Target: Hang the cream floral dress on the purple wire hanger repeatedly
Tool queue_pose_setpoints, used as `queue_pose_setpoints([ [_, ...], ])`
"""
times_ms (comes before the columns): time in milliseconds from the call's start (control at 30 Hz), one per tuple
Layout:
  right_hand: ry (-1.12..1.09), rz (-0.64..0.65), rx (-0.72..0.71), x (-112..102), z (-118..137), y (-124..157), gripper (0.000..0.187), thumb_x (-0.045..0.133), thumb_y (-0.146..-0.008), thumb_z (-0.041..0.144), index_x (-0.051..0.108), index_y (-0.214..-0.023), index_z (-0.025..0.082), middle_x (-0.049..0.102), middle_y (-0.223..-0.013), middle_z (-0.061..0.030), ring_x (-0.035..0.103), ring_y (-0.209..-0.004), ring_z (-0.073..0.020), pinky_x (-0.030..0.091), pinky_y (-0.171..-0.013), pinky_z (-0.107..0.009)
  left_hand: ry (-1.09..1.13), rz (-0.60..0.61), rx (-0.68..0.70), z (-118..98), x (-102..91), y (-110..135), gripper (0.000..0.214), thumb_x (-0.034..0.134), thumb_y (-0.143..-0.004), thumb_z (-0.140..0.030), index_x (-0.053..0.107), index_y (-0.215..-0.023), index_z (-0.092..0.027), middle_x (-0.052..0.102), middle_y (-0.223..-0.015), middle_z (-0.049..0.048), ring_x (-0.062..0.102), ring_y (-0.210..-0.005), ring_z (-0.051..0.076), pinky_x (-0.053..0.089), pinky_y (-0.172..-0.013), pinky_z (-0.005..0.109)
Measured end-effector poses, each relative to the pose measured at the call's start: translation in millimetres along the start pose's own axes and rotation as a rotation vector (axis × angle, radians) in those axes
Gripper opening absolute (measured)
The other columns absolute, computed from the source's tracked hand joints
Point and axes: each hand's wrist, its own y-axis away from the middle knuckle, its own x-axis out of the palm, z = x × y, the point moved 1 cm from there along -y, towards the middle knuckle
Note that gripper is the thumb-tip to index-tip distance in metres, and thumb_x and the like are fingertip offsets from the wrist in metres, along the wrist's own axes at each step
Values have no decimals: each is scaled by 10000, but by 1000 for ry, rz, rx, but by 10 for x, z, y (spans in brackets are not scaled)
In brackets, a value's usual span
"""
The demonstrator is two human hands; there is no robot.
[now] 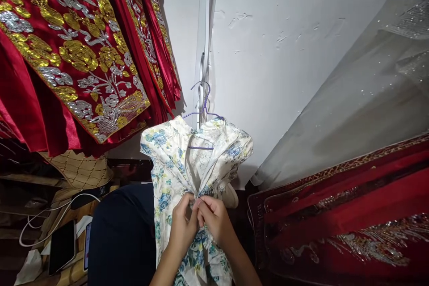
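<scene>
A white dress with blue, green and yellow flowers hangs in front of me on a purple hanger. Its front opening spreads apart at the collar and narrows down to my fingers. My left hand pinches the left edge of the opening at chest height. Right beside it, my right hand pinches the other edge, fingertips nearly touching those of the left. Whatever small fastener may lie between the fingertips is hidden. Below my hands the dress drapes between my forearms.
Red embroidered garments hang at the upper left. On the right are a sheer white gown and a red beaded garment. A phone and a white cable lie on a wooden surface at lower left, near a dark-clothed knee.
</scene>
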Motion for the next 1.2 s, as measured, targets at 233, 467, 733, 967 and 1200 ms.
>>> queue_pose_setpoints([
  [233,-41,-210,-189,-228,1020,-589,292,608,-874,384,647,-689,161,504,-453,40,355,-425,-85,271,-469,-240,-127,119,-17,144,-130,-56,306,498,-976,-432,423,-761,-228,435,-648,-21,441,-583,149,321,-542,250],
  [467,-47,-141,-347,-31,1385,-696,288,552,-933,363,685,-776,163,546,-472,32,386,-430,-91,299,-463,-230,-114,172,-2,53,-296,-128,256,526,-974,-432,523,-824,-226,581,-720,7,591,-675,179,447,-631,277],
  [733,-1,-285,-416,-208,1087,-526,226,599,-876,308,664,-711,167,496,-472,54,366,-433,-76,257,-436,-212,-695,-819,-51,782,-2648,568,461,471,-956,-426,541,-1338,-177,578,-1337,154,526,-1286,312,406,-1099,473],
  [967,27,-326,-416,-71,1072,-612,219,635,-833,320,666,-694,154,494,-446,41,386,-432,-81,263,-440,-227,-998,-574,-563,1980,-3190,1235,593,517,-864,-431,566,-1355,-101,360,-1583,238,286,-1485,395,236,-1194,531],
  [1200,-12,-371,-415,-4,1006,-651,153,660,-741,271,680,-661,142,487,-415,30,390,-406,-96,215,-417,-259,-1024,-639,-723,2189,-3156,1041,667,506,-922,-456,460,-1451,-53,242,-1609,303,154,-1511,455,168,-1177,603],
])
